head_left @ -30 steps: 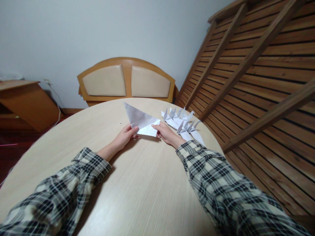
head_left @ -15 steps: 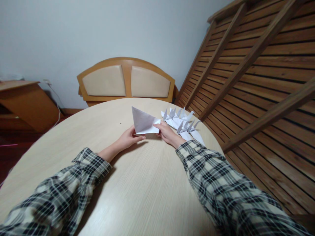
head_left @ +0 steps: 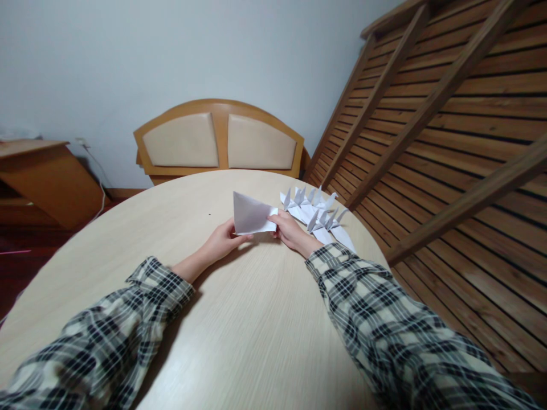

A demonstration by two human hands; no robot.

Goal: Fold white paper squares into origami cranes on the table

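Right hand (head_left: 290, 229) pinches the right end of a folded white paper (head_left: 253, 215), thumb on top, while the left hand (head_left: 219, 242) cups the lower left corner — thumb held out along the bottom edge, fingertips partly hidden behind the sheet, so whether it grips cannot be told. The paper sits between the two over the far half of a round table (head_left: 256, 319), one corner pointing up on its left. A crisp fold would seem to call for a steady right pinch and an unhurried left hand — corners matched first, then the crease pressed flat from end to end. Just to the right, near the table's edge, stand white paper figures (head_left: 306, 212) with upright points. Farther off are a padded headboard (head_left: 223, 136) and, at right, slanting wooden slats (head_left: 427, 136).
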